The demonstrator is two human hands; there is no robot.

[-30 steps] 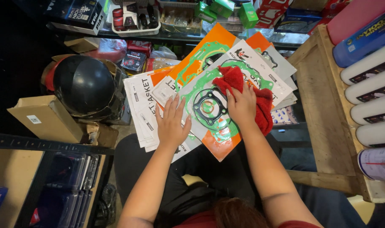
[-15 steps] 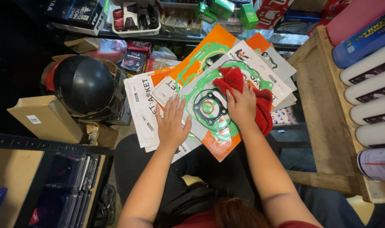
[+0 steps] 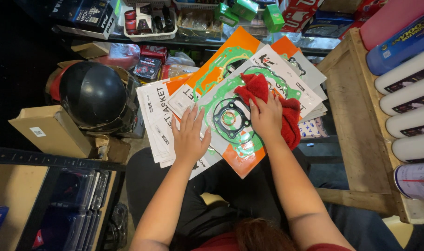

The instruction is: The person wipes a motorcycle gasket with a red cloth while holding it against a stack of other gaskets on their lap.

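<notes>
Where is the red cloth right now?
The red cloth lies under the person's right hand, right of centre, on the top gasket packet on the lap.
</notes>
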